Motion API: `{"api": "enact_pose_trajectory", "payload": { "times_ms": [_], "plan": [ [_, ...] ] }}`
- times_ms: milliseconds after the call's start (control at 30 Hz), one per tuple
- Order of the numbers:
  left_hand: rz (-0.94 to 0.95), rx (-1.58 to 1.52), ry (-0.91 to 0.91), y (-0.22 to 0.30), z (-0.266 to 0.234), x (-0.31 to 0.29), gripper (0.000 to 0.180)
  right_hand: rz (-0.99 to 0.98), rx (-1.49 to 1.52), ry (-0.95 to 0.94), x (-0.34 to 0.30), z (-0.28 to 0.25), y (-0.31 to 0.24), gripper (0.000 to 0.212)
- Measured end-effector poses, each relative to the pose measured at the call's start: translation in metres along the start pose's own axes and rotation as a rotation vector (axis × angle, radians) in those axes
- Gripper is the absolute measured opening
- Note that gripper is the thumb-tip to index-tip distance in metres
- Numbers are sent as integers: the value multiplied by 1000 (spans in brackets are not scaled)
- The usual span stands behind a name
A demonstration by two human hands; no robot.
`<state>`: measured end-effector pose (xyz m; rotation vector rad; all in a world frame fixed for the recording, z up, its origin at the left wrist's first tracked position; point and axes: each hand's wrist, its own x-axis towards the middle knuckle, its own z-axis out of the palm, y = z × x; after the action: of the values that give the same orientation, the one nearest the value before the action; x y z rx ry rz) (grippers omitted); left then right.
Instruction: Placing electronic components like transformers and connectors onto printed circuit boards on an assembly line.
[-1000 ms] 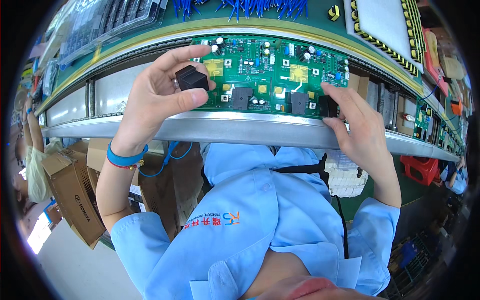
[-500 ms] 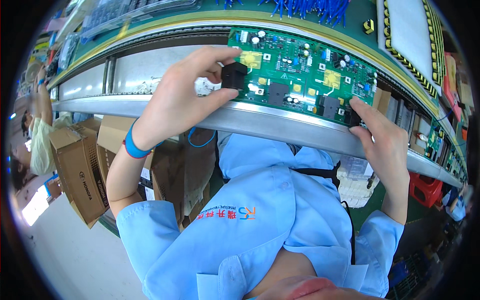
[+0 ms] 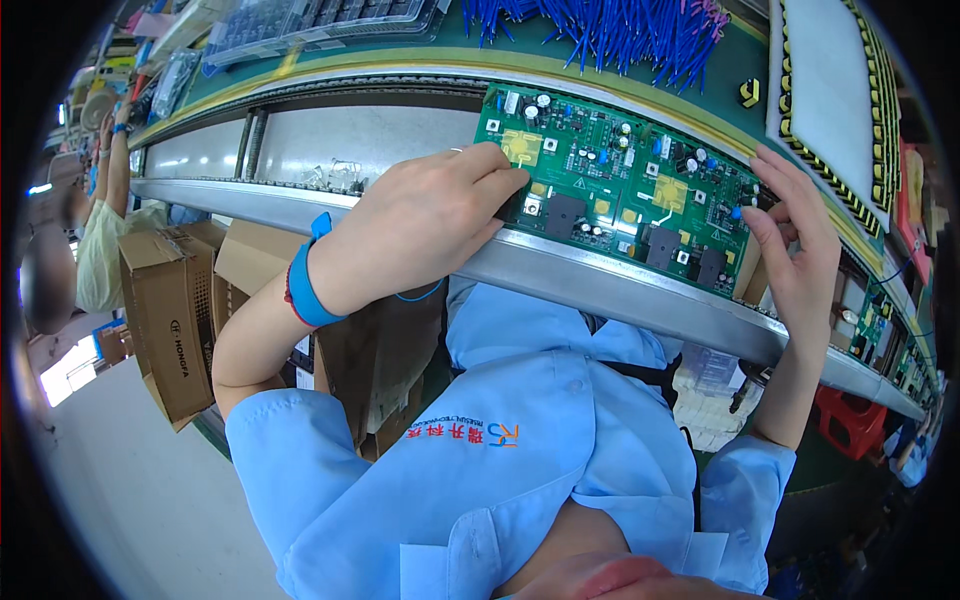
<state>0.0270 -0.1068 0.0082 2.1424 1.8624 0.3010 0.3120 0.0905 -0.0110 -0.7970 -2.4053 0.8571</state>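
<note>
A long green circuit board, crowded with small parts, lies across the metal rails in front of me. At its left end my left hand is closed, knuckles up. Its fingertips and thumb pinch a black block, of which only a dark sliver shows; the rest is behind the fingers. My right hand grips the board's right end, fingers at the far corner and thumb on the side edge. Flat black parts stand along the near side of the board.
Beyond the rails, blue wires lie in a bundle beside a clear plastic tray. A white foam sheet edged with yellow-black parts lies at far right. Cardboard boxes stand lower left, and a red stool lower right.
My left hand has turned over the board's left end and now covers the black block. My right hand has shifted from the near right corner up to the right end.
</note>
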Motion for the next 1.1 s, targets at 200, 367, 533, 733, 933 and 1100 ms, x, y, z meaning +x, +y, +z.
{"api": "enact_pose_trajectory", "payload": {
  "times_ms": [200,367,533,733,933,1100],
  "plan": [
    [60,11,-73,-5,-8,7,48,-30,-27,26,3,0,14,35],
    [146,-59,68,-17,-24,40,40,-71,-15,56,3,-10,16,35],
    [364,441,314,-66,-38,129,32,-65,-58,56,0,-16,8,34],
    [511,442,221,-113,-22,155,20,-41,-159,122,-6,-41,29,31],
    [476,296,363,-114,-25,159,18,45,-190,357,47,-97,74,30],
    [334,88,414,-99,-39,156,17,-76,-438,493,156,-135,143,34]
  ]
}}
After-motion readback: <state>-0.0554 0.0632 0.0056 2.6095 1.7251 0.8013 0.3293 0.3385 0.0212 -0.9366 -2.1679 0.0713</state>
